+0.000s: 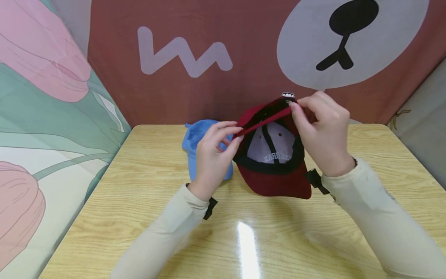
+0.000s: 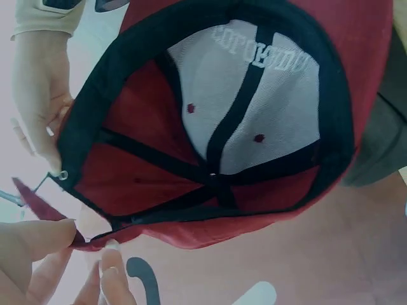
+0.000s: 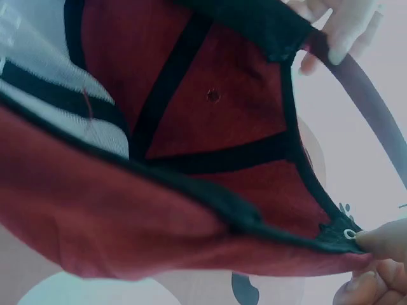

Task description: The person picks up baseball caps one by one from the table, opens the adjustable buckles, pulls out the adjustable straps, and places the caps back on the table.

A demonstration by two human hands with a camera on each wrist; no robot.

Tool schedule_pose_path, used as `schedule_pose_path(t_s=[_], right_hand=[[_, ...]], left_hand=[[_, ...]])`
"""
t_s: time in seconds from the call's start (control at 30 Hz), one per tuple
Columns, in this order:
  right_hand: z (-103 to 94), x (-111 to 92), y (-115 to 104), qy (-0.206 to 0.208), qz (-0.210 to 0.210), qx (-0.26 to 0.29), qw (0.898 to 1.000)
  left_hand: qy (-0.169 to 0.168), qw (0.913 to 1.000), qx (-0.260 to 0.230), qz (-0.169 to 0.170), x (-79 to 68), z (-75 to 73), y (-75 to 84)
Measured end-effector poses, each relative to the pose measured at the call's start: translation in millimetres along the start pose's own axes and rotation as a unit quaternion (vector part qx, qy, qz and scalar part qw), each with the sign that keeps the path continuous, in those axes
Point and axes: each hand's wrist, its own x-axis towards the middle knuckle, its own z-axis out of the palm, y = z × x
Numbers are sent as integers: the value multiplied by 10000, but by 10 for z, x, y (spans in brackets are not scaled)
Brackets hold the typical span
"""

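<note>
A dark red cap (image 1: 268, 182) is held up above the table with its inside facing me and its brim downward. My left hand (image 1: 217, 155) pinches the base of the cap's back strap (image 3: 372, 108) between thumb and fingers. On the other side of the back opening, my right hand (image 1: 324, 131) pinches the cap's edge, its thumb beside a small metal ring (image 3: 350, 234). A silvery clasp (image 1: 287, 95) shows above the right fingertips in the head view. Pale lining with reversed lettering is visible inside the crown. Behind my left hand a blue cap (image 1: 193, 143) lies on the table.
The wood-grain table (image 1: 139, 201) reaches back to a reddish-brown cloth (image 1: 251, 58) with a cartoon bear face. A flower-patterned cloth (image 1: 52, 108) hangs along the left side. Light reflects off the tabletop near the front.
</note>
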Motion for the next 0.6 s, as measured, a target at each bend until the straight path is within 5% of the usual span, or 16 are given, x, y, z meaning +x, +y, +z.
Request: schedule_pose_path(t_s=[0.23,0.6], right_hand=[[-1,7,-42,51,-136,294,9995],[-14,11,-58,224,-192,501,9983]], left_hand=[[-343,9963,328,-713,-21,21,-65],[-1262,9770,629,-1602,-52,38,-138]])
